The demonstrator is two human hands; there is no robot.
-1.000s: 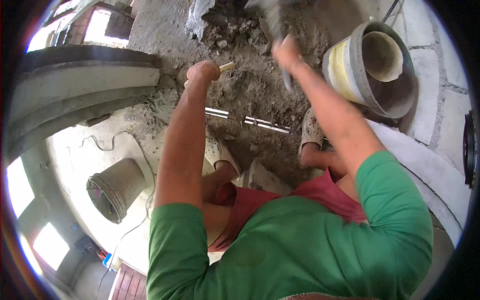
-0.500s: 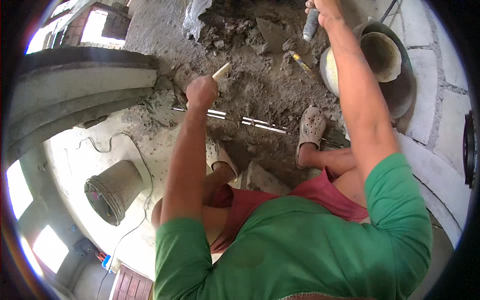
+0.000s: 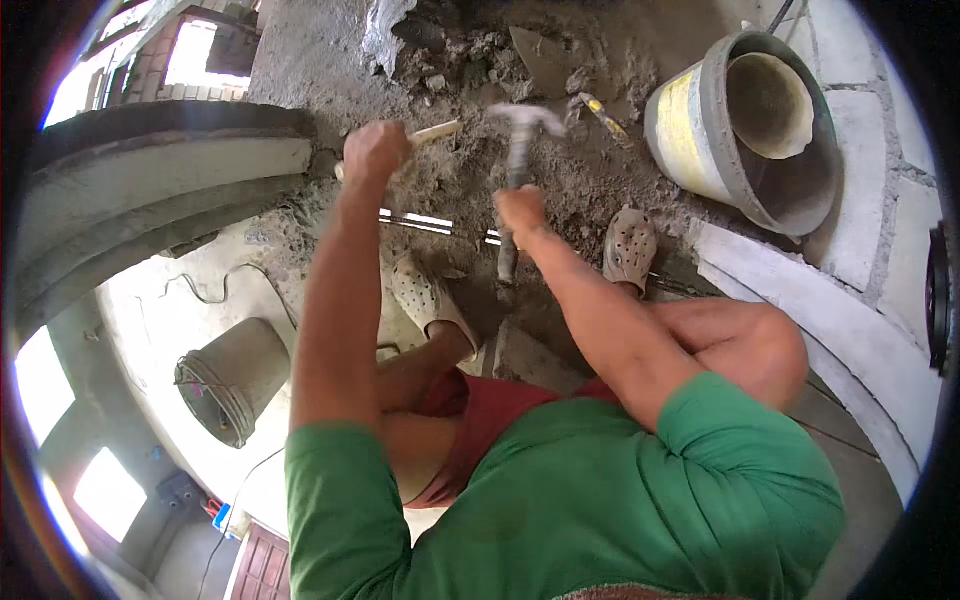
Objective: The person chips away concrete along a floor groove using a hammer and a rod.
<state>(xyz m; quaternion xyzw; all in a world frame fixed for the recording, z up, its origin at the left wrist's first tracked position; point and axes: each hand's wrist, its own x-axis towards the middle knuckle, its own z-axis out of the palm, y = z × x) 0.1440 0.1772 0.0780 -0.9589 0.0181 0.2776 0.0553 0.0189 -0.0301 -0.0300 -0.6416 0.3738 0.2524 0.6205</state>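
My left hand [image 3: 375,150] is closed round a pale wooden stick [image 3: 434,132], whose bare end points right over the rough mortar-covered ground. My right hand [image 3: 522,208] grips the dark handle of a hammer [image 3: 519,150], held in front of my body. Its metal head, slightly smeared by motion, is at the far end of the handle, a little right of the stick's tip and apart from it. Beyond the hammer a trowel [image 3: 541,60] lies on the rubble. A yellow-and-black handled tool [image 3: 604,116] rests nearby.
At right stands a large bucket [image 3: 690,130] with a smaller container [image 3: 768,105] inside, beside a block wall [image 3: 860,180]. A curved concrete ledge [image 3: 180,180] runs along the left. Another bucket [image 3: 235,370] and a thin cable [image 3: 205,293] are on the pale floor. White strips [image 3: 420,222] lie near my shoes.
My right hand has come down and left from the upper right, beside the bucket, to the middle with the hammer. My left hand has shifted slightly up and left, and the stick lies flatter.
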